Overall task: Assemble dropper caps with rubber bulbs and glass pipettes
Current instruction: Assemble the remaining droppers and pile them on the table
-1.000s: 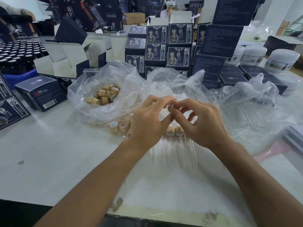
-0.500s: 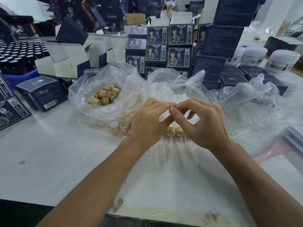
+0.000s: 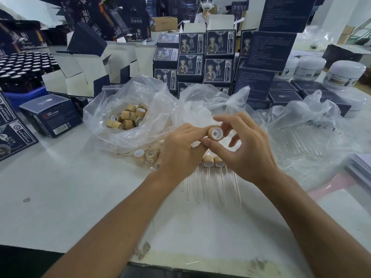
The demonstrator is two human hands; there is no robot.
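A tan dropper cap (image 3: 215, 133) with a white inner ring faces me above the table. My right hand (image 3: 247, 149) pinches it between thumb and fingers. My left hand (image 3: 180, 151) grips it from the left side; whatever lies inside that hand is hidden. Below the hands, several finished droppers (image 3: 208, 163) lie on the white table with their glass pipettes pointing toward me. A clear bag of loose tan caps (image 3: 128, 117) sits to the left. Another clear bag holding glass pipettes (image 3: 299, 143) lies to the right.
A middle plastic bag (image 3: 202, 109) with white contents sits behind my hands. Dark blue boxes (image 3: 204, 57) are stacked at the back, and a dark box (image 3: 50, 115) stands at the left. White jars (image 3: 345, 75) stand at the far right. A person sits in the background.
The cap has turned between my fingers so its white open end now faces me. My right hand has opened its outer fingers a little.
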